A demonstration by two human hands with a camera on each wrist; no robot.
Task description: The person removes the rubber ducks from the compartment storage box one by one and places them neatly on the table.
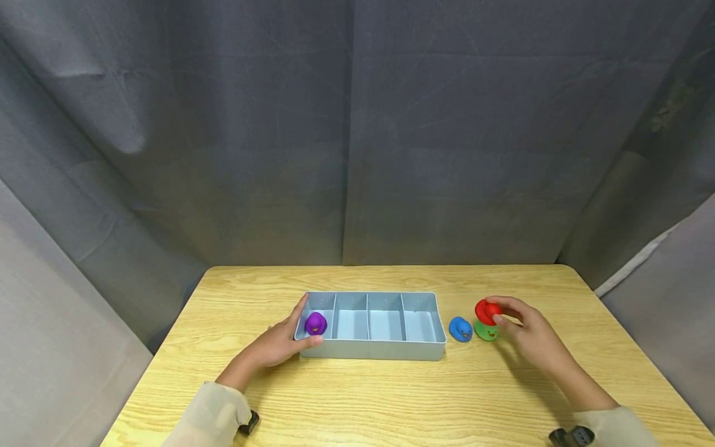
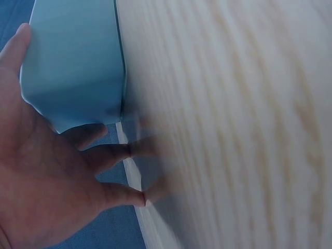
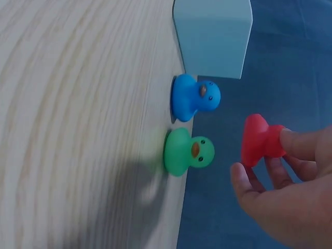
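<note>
Box (image 1: 371, 351): smooth plastic, low sheen. Ducks (image 3: 176, 153): smooth, rubbery-looking, softly glossy. Table (image 1: 357, 397): smooth wood grain, faintly mirroring fingers (image 2: 120, 195). Curtain (image 1: 447, 155): matt cloth, creased. Sleeve (image 1: 212, 413): plain matt cloth.

From above the near side of the table (image 1: 380, 400), your head camera looked forward and down. Your wrist cameras faced far, low and close, rolled sideways; each shared the tray (image 1: 371, 351) with it, the right also the red duck (image 3: 254, 140).
</note>
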